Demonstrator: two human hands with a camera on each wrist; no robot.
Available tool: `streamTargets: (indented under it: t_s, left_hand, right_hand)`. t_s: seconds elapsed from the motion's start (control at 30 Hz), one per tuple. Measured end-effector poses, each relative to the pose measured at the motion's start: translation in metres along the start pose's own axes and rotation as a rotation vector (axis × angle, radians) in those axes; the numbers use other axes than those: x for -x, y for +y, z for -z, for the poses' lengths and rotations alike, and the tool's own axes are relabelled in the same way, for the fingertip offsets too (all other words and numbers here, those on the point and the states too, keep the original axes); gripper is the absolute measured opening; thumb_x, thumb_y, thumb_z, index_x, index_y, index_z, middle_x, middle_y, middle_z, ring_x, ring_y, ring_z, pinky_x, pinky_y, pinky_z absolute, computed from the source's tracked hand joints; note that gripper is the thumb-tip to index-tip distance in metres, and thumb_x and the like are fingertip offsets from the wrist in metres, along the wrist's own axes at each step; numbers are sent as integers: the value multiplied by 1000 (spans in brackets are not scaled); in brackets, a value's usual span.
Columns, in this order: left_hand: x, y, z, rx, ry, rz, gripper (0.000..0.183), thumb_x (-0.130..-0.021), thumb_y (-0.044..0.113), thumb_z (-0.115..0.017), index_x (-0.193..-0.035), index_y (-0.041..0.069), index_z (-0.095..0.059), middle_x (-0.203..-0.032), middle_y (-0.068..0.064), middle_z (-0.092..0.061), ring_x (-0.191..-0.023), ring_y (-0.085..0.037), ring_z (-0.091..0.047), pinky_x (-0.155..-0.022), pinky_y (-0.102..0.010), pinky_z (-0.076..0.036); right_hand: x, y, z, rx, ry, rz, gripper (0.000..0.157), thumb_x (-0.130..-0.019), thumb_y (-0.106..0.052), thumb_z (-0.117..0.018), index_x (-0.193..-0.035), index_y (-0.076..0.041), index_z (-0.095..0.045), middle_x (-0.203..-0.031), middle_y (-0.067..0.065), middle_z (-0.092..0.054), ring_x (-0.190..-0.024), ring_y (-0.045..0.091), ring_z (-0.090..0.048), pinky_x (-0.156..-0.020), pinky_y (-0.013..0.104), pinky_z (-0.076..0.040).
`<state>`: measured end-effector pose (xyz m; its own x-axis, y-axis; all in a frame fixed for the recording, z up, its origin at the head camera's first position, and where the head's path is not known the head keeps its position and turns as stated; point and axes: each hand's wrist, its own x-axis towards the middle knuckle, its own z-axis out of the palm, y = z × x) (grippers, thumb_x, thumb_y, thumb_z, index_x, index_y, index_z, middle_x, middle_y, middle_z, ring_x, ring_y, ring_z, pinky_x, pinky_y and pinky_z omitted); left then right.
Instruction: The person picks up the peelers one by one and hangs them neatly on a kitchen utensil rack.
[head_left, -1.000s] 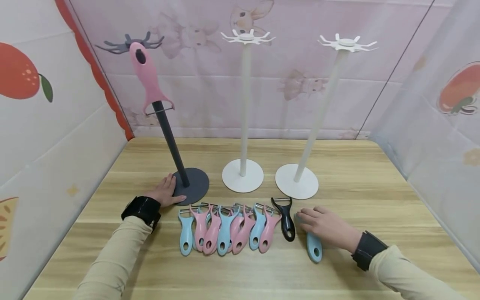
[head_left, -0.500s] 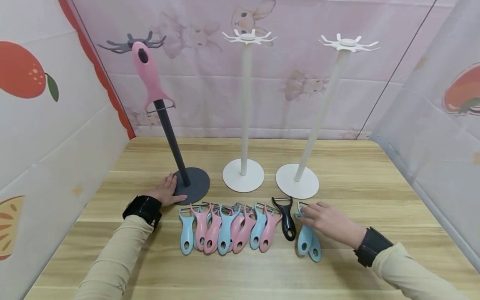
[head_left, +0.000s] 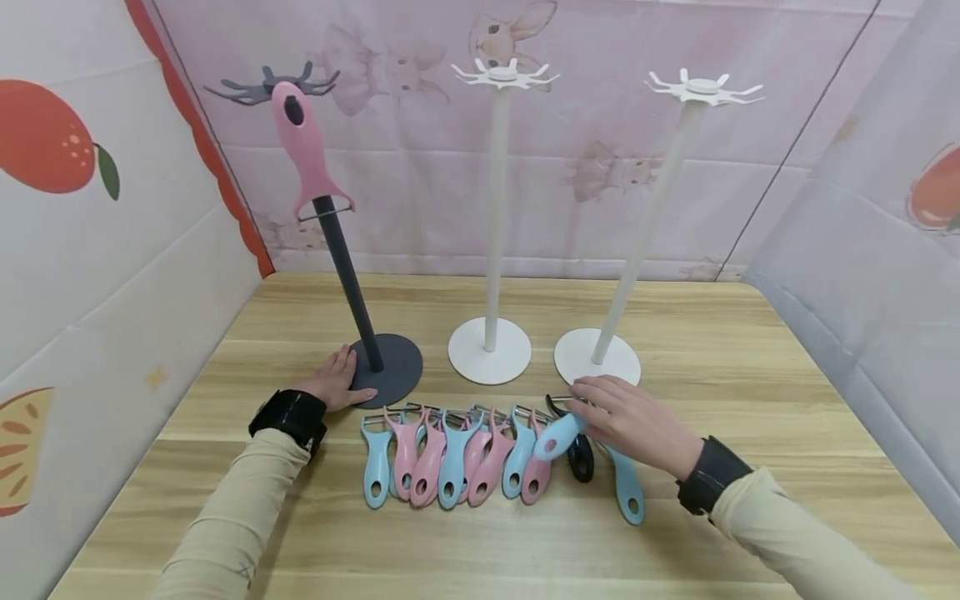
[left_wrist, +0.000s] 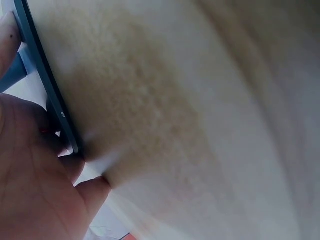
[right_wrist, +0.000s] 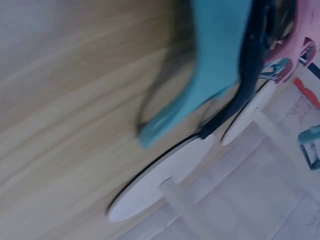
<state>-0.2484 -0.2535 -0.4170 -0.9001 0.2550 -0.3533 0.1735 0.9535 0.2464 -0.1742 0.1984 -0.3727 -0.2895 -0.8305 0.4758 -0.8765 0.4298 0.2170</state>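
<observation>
My left hand [head_left: 333, 382] rests on the round base [head_left: 400, 375] of a dark grey stand, its thumb stretched over the top; the left wrist view shows its fingertips at the base's edge. A pink peeler [head_left: 303, 150] hangs on that stand's hooks. Between its fingers my right hand [head_left: 637, 423] holds a light blue peeler [head_left: 558, 437], raised above the table, handle pointing left and head hidden by the fingers. Beneath it lies a black peeler [head_left: 580, 458], partly covered. Another blue peeler [head_left: 629, 492] lies below the right hand.
Two white stands with bare hooks rise behind: the middle one [head_left: 491, 354] and the right one [head_left: 592, 348]. Several pink and blue peelers, such as a pink one [head_left: 491, 467], overlap in a row on the wooden table [head_left: 480, 554]. Printed cloth walls [head_left: 420, 225] enclose the table.
My right hand has picked up one of the two blue peelers on the right and moved it left, over the black peeler. The left hand keeps its place.
</observation>
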Motion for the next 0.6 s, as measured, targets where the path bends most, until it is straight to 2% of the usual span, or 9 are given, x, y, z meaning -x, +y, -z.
streamTargets:
  t_s: [0.1,0.2,0.3,0.4,0.6]
  left_hand:
    - [1,0,1,3,3,-2,92,-90,52,-44,-137,-18,-6,-143,-35,5,-132,-47,0,-105,-54,-11]
    - [3,2,3,15,6,1,91,-90,50,-45,-137,-19,-7,-143,-35,3,-132,-47,-1,-105,-54,-12]
    - [4,3,4,19,3,-1,92,-90,51,-46,-137,-19,-8,-143,-36,2,-131,-48,-2,-105,-54,-12]
    - [2,1,2,13,-10,-2,93,-90,53,-45,-137,-18,-6,-144,-34,4,-132,-46,1,-106,-53,-10]
    - [-9,-9,-7,2,5,-14,96,-89,56,-43,-138,-17,-5,-144,-34,4,-132,-46,1,-105,-54,-10]
  right_hand:
    - [-16,-3,-2,-65,93,-37,34,-89,-25,-60,-110,1,-61,-110,16,-60,-102,28,-57,-86,39,-46]
    - [-34,-8,-3,-104,201,-66,41,-95,-32,-45,-108,4,-60,-106,17,-60,-96,28,-60,-79,37,-50]
    - [-54,-12,-4,-124,289,-78,43,-95,-32,-46,-106,6,-60,-102,18,-61,-88,27,-62,-73,36,-52]
    - [-71,-14,-5,-138,347,-86,43,-94,-33,-48,-106,7,-59,-99,17,-61,-85,26,-62,-72,35,-52]
    - [-102,-17,-5,-183,449,-134,51,-93,-34,-49,-125,4,-47,-98,16,-63,-84,26,-63,-69,37,-53]
